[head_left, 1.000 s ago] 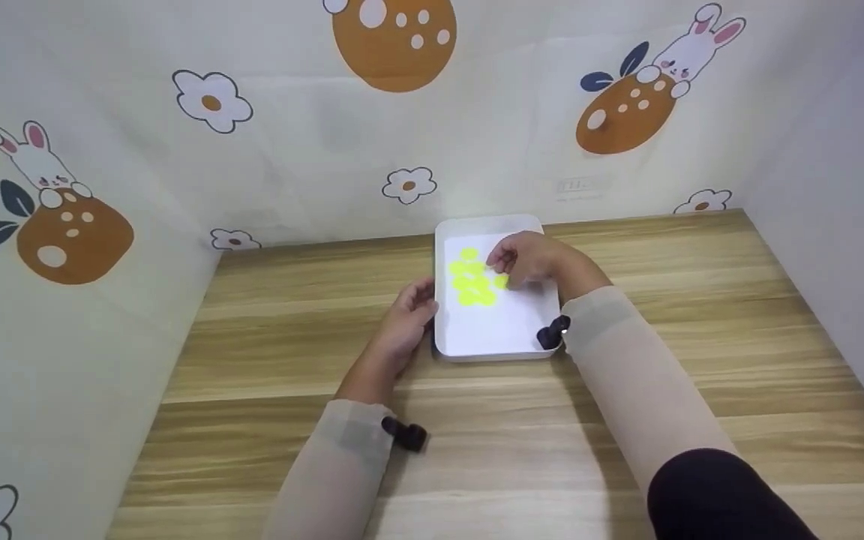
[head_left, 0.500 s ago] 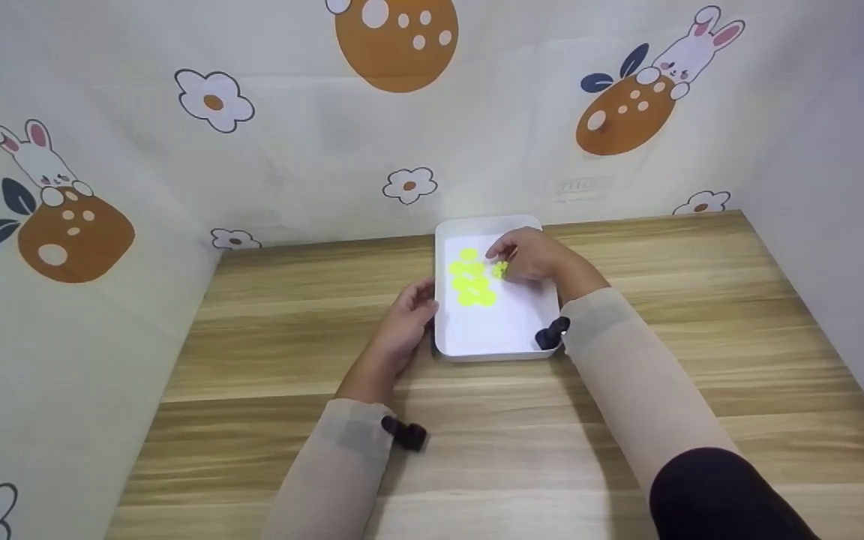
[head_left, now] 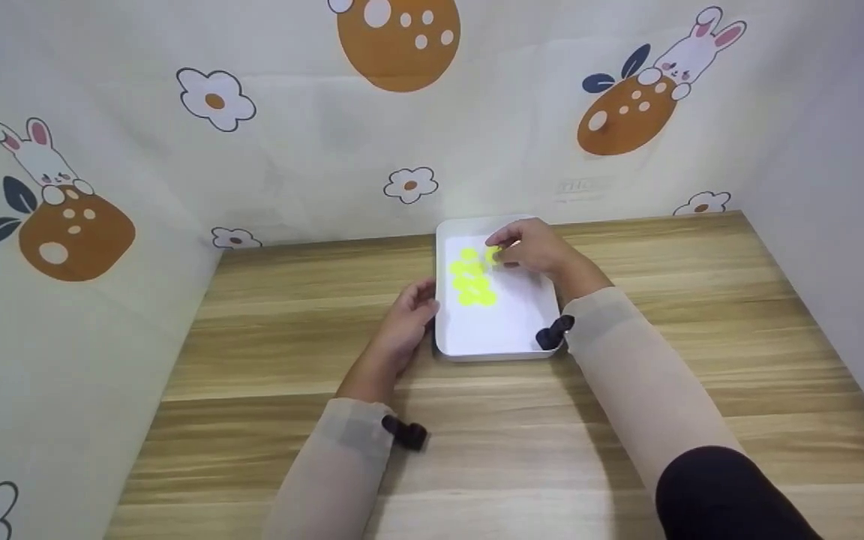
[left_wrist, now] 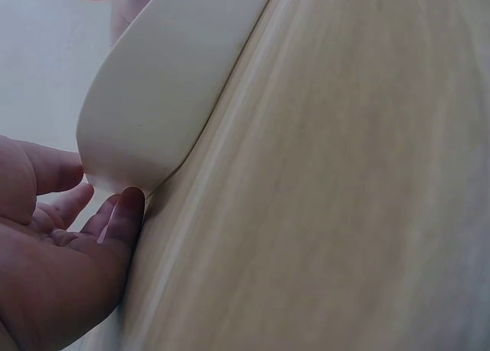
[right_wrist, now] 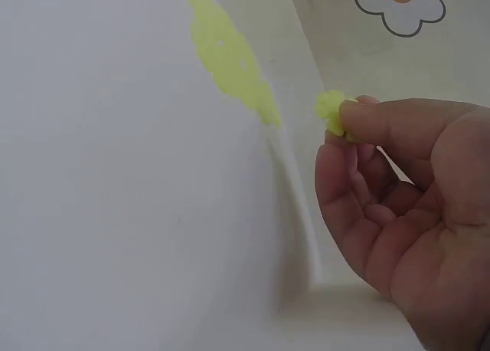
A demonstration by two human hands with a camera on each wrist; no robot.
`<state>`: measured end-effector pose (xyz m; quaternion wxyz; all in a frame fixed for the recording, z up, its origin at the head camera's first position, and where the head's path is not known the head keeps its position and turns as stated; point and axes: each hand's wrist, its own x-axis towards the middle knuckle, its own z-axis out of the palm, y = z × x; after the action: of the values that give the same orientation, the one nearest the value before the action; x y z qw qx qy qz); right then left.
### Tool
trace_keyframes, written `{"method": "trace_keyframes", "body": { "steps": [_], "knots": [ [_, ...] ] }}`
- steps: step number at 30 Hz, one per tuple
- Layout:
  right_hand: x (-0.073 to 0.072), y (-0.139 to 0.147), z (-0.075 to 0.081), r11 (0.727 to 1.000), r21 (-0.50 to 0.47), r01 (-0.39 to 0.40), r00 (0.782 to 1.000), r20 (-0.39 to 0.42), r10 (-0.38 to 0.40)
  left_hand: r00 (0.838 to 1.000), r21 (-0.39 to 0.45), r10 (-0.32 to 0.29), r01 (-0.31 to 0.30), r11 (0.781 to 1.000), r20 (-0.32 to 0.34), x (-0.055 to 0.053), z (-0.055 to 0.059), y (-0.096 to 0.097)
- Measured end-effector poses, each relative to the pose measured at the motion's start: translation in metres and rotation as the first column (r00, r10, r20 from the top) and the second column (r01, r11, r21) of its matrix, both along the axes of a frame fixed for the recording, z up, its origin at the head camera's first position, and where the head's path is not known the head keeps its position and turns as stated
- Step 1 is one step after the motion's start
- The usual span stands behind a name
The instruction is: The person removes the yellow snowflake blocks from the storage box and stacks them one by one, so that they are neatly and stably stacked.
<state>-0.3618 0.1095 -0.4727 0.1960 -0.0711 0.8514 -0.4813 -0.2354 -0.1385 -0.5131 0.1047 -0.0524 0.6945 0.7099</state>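
Note:
A white rectangular tray (head_left: 511,330) stands on the wooden table against the patterned backdrop. Flat on its floor, left of centre, lies a cluster of small bright yellow pieces (head_left: 471,289). My right hand (head_left: 533,247) is over the tray's far right part, pinching one yellow flower-shaped piece (right_wrist: 331,109) between thumb and fingers; its lobed edge shows in the right wrist view. At the tray's left wall is my left hand (head_left: 404,319), thumb and fingertips touching the outside of the wall. In the left wrist view the fingers (left_wrist: 57,171) bend loosely beside the tray's rounded corner.
The wood-grain table (head_left: 282,352) stretches to both sides and in front of the tray. A pale backdrop (head_left: 312,142) with rabbits, oranges and flowers rises close behind the tray. Small black camera mounts (head_left: 406,433) sit on both wrists.
My right hand has moved slightly up and away from me, carrying the pinched yellow piece toward the tray's far end and turning it. The left hand and the tray stay put.

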Motion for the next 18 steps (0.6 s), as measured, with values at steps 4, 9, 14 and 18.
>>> {"method": "trace_keyframes", "body": {
  "steps": [4, 9, 14, 18],
  "knots": [
    [-0.001, 0.003, 0.005, 0.989, -0.142, 0.052, 0.997, 0.058, -0.044, 1.0, 0.002, -0.002, 0.002, 1.0, 0.011, -0.001, -0.001, -0.001],
    [0.002, 0.009, 0.018, 0.966, -0.247, 0.082, 0.995, 0.083, -0.064, 1.0, 0.002, 0.002, -0.002, 1.0, 0.017, -0.002, -0.001, 0.0],
    [0.006, 0.02, 0.031, 0.954, -0.285, 0.091, 0.995, 0.062, -0.076, 1.0, 0.006, 0.0, -0.001, 1.0, 0.007, -0.001, -0.002, 0.0],
    [0.008, 0.034, 0.035, 0.959, -0.259, 0.117, 0.993, 0.038, -0.111, 1.0, 0.014, -0.009, 0.009, 1.0, -0.008, -0.001, -0.003, 0.0]
  ]
}}
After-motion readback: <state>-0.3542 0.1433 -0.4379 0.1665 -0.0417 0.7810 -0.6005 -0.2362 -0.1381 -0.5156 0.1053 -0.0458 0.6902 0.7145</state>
